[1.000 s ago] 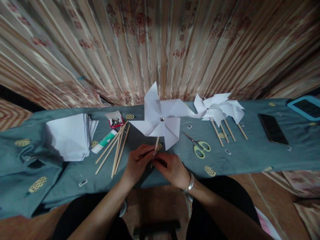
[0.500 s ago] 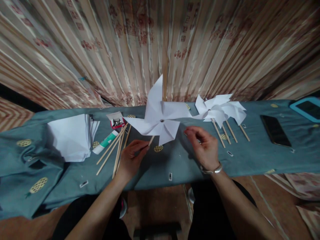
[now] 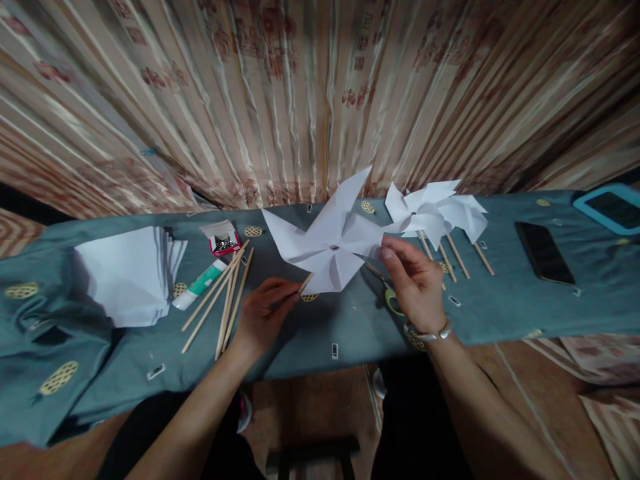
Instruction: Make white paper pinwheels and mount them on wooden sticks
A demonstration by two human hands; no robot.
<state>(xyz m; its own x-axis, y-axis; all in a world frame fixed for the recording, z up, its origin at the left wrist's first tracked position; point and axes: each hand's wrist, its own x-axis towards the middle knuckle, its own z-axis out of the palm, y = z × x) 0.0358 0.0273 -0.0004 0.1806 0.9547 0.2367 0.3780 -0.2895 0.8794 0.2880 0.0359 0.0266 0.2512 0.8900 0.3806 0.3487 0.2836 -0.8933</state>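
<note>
A white paper pinwheel (image 3: 327, 230) with a metal pin at its centre is held up over the table, its blades spread. My left hand (image 3: 265, 313) pinches the pinwheel's wooden stick (image 3: 306, 283) between thumb and fingers; the blades hide the stick's upper part. At the right, my right hand (image 3: 417, 283) has its thumb and forefinger closed on the tip of one blade. Scissors with green handles (image 3: 393, 302) lie below that hand, partly covered by it.
Finished pinwheels (image 3: 425, 210) lie at the back right, left of a black phone (image 3: 544, 252) and a blue-framed device (image 3: 613, 208). On the left are a paper stack (image 3: 120, 277), a glue stick (image 3: 201, 285), several wooden sticks (image 3: 229, 300) and a small box of pins (image 3: 224, 241).
My right hand has come to the pinwheel and pinched a blade tip. The blades have turned clockwise. The scissors now show beside my right hand.
</note>
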